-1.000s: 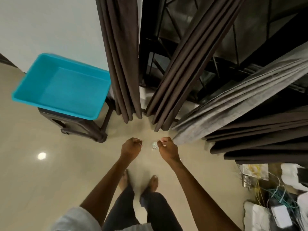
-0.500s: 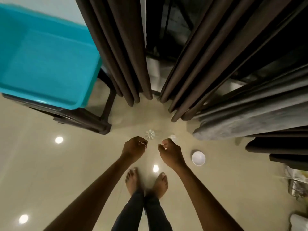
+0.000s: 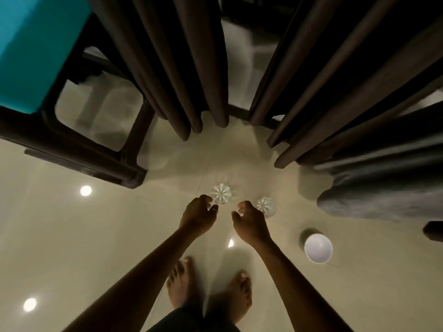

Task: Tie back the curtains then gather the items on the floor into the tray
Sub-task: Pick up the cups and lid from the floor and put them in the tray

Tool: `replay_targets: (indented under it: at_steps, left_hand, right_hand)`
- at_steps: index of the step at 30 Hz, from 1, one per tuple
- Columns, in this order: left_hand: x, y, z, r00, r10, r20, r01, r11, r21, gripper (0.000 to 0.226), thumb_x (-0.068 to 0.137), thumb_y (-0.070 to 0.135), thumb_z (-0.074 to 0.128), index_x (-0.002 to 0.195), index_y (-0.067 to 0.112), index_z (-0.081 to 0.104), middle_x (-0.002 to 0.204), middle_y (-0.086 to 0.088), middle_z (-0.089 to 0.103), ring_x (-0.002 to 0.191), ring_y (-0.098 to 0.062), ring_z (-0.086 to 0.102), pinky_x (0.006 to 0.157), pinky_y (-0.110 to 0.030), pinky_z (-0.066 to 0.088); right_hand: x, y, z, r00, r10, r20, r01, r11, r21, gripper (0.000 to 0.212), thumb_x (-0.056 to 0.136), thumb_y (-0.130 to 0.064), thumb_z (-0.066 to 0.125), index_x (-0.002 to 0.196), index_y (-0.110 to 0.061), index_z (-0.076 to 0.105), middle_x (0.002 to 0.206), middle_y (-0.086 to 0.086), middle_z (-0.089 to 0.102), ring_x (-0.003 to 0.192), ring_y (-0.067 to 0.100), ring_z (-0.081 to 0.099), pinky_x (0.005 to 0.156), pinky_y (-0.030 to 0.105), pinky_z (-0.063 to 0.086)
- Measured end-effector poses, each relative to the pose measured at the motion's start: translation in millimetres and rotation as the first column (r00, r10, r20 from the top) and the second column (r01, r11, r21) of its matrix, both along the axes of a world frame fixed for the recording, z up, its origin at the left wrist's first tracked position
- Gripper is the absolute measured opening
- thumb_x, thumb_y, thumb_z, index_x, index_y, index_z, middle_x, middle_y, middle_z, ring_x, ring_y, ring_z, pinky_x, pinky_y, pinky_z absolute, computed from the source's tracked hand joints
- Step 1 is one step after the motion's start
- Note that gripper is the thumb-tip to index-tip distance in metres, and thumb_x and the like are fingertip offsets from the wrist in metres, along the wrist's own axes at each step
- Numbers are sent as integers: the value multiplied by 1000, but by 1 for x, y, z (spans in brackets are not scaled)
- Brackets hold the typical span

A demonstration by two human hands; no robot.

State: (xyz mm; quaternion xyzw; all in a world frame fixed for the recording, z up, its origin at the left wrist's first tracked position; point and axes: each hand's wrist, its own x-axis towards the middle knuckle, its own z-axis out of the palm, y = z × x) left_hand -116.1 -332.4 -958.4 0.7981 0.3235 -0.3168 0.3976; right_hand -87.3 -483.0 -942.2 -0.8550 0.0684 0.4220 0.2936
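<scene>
Two clear fluted glasses stand on the beige floor, one [image 3: 221,193] just beyond my left hand [image 3: 197,215] and the other [image 3: 265,204] partly hidden behind my right hand [image 3: 249,222]. Both hands hang low over the floor with loosely curled fingers and hold nothing; the left fingertips are close to the first glass's rim. A white bowl [image 3: 318,248] sits on the floor to the right. The teal tray [image 3: 36,56] rests on a dark stool [image 3: 79,149] at the upper left. Dark brown curtains [image 3: 172,68] hang straight ahead.
More brown curtain folds [image 3: 335,80] and a grey curtain bundle [image 3: 383,200] fill the right side, reaching the floor. My bare feet [image 3: 208,291] stand just behind the glasses. The stool's legs stand left of the glasses. Ceiling lights reflect on the glossy floor.
The view has dropped closer to the floor. Both hands have lowered toward the glasses and loosened from fists. The second glass now shows beside the right hand.
</scene>
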Motion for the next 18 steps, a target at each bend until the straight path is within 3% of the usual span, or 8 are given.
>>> replay_targets:
  at_steps: [5,12,18]
  left_hand:
    - [13,2,-68,999,35,-42,-35,999,9,52,102,29,51,151,16,39,151,-9,48,137,-28,48,109,-36,39]
    - [24,10,-121,989,30,-144,-46,993,-107,61,107,31,40,161,15,15,165,-11,24,151,-31,27,120,-38,26]
    - [33,9,-141,985,83,-152,-112,975,-192,61,105,27,44,160,18,20,166,-6,25,150,-29,29,120,-38,27]
  right_hand:
    - [8,12,-62,1000,23,-12,-23,1000,-13,45,102,-21,50,144,-6,44,141,16,58,130,33,55,103,37,46]
    - [22,27,-122,993,-115,-31,114,993,-39,46,104,-20,43,147,-6,38,141,21,56,124,37,57,85,32,44]
    - [22,35,-145,983,-178,-52,177,984,-28,44,105,-17,42,148,-7,41,146,17,54,133,36,52,101,36,44]
